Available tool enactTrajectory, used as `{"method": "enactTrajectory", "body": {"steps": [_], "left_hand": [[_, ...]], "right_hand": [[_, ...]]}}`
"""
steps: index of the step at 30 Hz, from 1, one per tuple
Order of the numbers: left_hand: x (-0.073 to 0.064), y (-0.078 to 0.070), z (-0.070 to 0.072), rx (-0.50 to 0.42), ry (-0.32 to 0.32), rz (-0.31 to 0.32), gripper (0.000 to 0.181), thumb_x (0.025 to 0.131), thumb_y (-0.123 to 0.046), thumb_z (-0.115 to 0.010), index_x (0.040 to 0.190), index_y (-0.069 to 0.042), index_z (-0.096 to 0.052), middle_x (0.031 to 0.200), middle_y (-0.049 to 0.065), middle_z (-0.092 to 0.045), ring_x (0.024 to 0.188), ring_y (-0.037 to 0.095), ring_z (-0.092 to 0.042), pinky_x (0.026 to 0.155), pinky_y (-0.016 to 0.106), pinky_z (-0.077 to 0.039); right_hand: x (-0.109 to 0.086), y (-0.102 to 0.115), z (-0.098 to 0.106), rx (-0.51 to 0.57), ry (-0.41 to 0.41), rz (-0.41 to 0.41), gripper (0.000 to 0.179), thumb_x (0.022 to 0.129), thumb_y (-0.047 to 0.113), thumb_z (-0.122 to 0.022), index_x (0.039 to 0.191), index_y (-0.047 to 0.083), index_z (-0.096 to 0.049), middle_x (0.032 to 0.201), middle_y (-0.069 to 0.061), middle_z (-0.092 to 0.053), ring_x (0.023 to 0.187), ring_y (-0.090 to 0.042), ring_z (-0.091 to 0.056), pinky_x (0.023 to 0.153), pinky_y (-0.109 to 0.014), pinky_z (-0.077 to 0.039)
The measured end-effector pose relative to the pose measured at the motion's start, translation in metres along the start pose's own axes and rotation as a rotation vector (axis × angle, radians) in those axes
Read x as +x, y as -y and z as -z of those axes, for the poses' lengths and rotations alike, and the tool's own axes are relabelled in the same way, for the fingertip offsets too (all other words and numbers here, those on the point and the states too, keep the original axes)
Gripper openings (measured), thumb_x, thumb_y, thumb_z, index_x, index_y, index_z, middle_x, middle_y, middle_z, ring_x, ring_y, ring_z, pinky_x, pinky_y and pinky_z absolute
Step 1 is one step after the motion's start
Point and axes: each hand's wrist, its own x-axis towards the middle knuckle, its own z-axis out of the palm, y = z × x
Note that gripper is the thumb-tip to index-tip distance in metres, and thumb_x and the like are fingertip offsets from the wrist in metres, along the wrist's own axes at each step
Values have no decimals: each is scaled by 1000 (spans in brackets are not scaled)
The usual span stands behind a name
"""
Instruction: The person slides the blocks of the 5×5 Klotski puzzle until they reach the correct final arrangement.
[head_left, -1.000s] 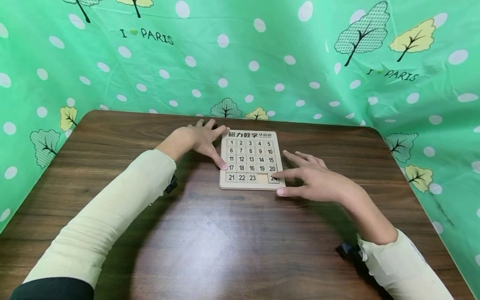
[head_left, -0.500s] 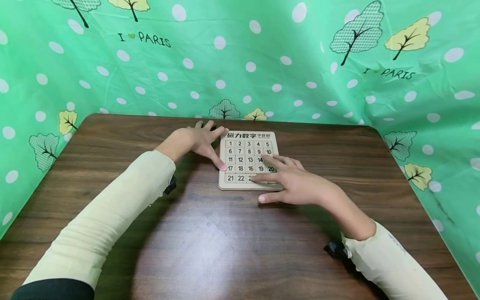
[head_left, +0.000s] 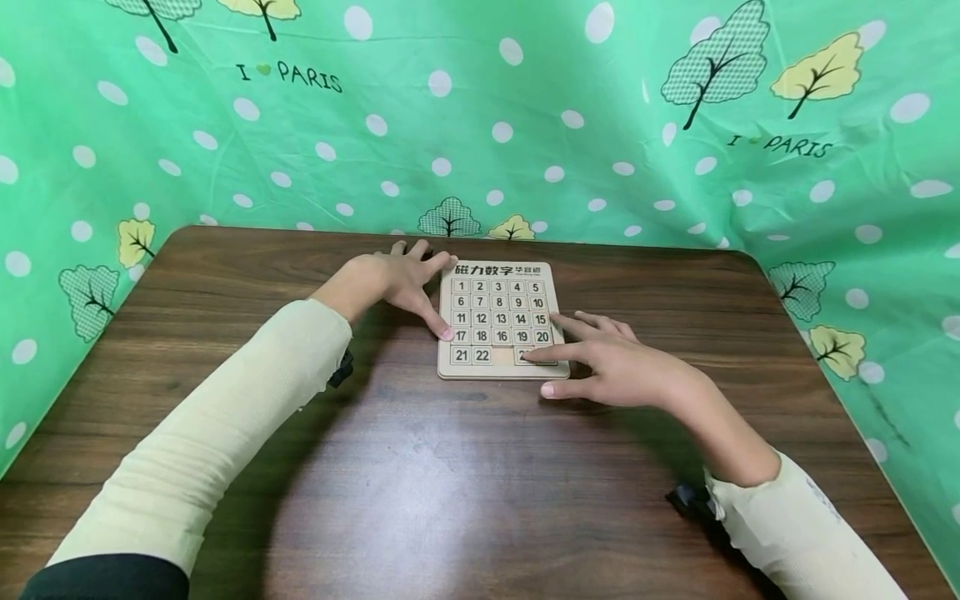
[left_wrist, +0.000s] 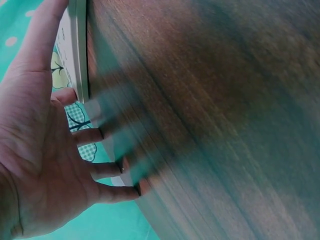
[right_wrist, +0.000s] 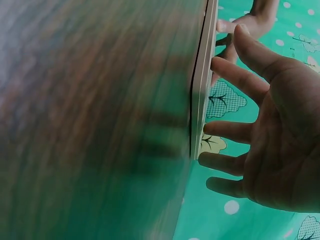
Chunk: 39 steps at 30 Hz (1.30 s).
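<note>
A pale wooden number-slide puzzle lies flat on the table, with numbered tiles in rows under printed black characters. My left hand is spread at its left side, thumb on the left edge beside tile 17 and index fingertip at the top left corner. The left wrist view shows the other fingers reaching down to the table. My right hand comes in from the right, fingers extended. Its index fingertip is on a tile in the bottom row, covering most of the number. An uncovered slot lies between that tile and tile 22.
The puzzle sits toward the far side of a dark wood-grain table. Behind it and on both sides hangs a green cloth with white dots and printed trees. Black straps show at the wrists.
My right hand moved left over the bottom row, then back right a little. Tile 23 slid right, so the slot shifted one place left. The left hand stays put.
</note>
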Motion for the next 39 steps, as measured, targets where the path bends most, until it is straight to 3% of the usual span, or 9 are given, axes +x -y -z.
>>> {"method": "enactTrajectory", "body": {"steps": [9,18,32,39], "left_hand": [[2,0,0,-4,12,13,144,76,-92,-81,182,-38,0,191,20,7,174,61,3,132,85,-19],[2,3,-1,-14,6,13,147,76,-92,-82,183,-35,1,191,22,7,173,61,2,131,86,-20],[4,0,3,3,16,8,146,76,-93,-81,183,-36,3,191,21,6,173,61,3,131,86,-20],[2,1,1,3,12,5,146,77,-92,-81,183,-35,2,191,21,5,173,62,1,131,87,-21]], "right_hand": [[9,12,2,-27,-12,70,58,105,64,-72,156,37,-69,187,-18,-28,172,-56,-23,130,-86,-20],[28,33,-8,-55,30,109,65,102,68,-74,161,46,-62,191,-14,-17,175,-53,-15,135,-82,-13],[16,15,-1,-33,16,53,54,104,59,-75,155,42,-69,188,-19,-26,172,-57,-21,132,-85,-16],[19,21,-4,-35,-12,110,57,104,62,-74,156,40,-69,188,-15,-26,172,-54,-22,132,-85,-18]]}}
